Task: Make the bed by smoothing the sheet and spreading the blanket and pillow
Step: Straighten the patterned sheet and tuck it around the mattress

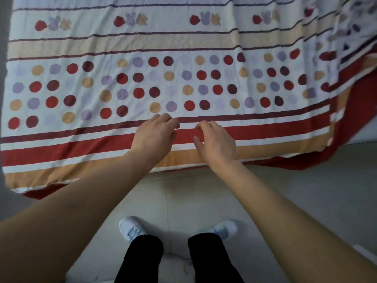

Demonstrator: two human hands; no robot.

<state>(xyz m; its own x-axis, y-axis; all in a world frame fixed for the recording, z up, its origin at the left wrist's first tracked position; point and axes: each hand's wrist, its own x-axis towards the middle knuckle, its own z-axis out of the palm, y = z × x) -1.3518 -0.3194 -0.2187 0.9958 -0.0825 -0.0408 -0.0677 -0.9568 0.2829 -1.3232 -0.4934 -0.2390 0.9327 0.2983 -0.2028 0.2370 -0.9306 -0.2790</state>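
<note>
Grey floor [285, 190] tiles lie under white shoes [130, 228] at the bedside. The left hand [155, 135] and right hand [216, 139] are side by side over the red edge stripe of the blanket [183, 82], fingers curled. Whether either grip pinches cloth, I cannot tell. Beyond them the blanket spreads flat across the bed, rumpled at the far right.

A patterned blanket [142, 43] with dots and stripes covers the bed, rumpled at the far right corner, where a red cloth [361, 103] shows beneath it. Left hand [155, 135] and right hand [216, 141] sit side by side at the near edge, fingers loosely curled over flat fabric. 2 white shoes [130, 228] stand on the tiled floor [306, 190].
</note>
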